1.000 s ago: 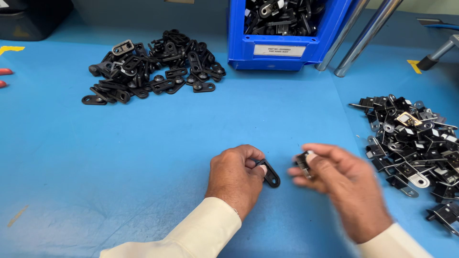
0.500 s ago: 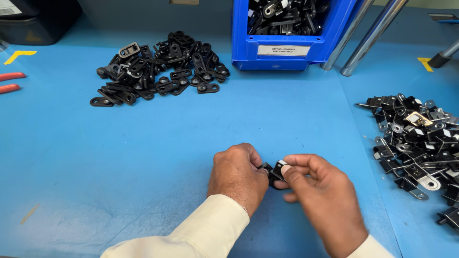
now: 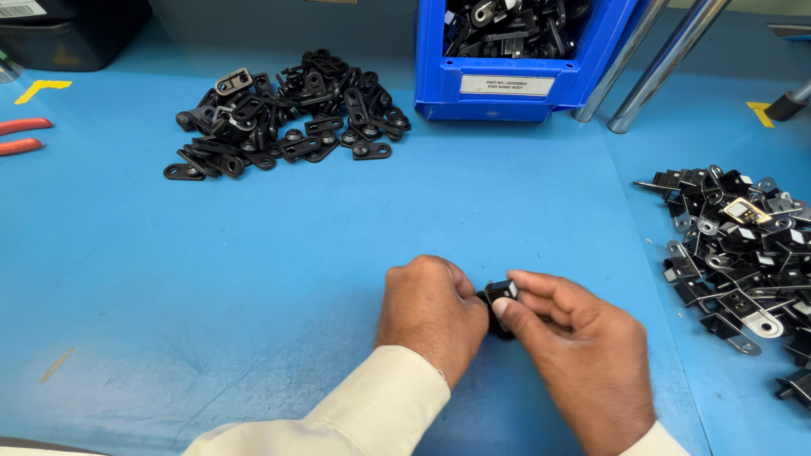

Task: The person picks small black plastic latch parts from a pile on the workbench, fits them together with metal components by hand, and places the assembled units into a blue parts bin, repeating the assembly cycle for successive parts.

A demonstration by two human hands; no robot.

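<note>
My left hand [image 3: 431, 312] and my right hand [image 3: 574, 355] meet low in the middle of the blue table [image 3: 253, 279]. Between their fingertips sits a small black bracket part [image 3: 498, 295], gripped from both sides, most of it hidden by the fingers. Both hands wear cream sleeves. A heap of black flat brackets [image 3: 287, 114] lies at the far left. A second heap of black and silver clip parts [image 3: 743, 253] lies to the right of my right hand.
A blue bin [image 3: 515, 84] full of black parts stands at the back centre. Two metal poles [image 3: 650, 67] slant beside it. Red tool handles [image 3: 21, 135] poke in at the left edge, below a dark box [image 3: 76, 34].
My hands were apart, each with its own piece. They came together and now press the pieces into one spot between the fingertips.
</note>
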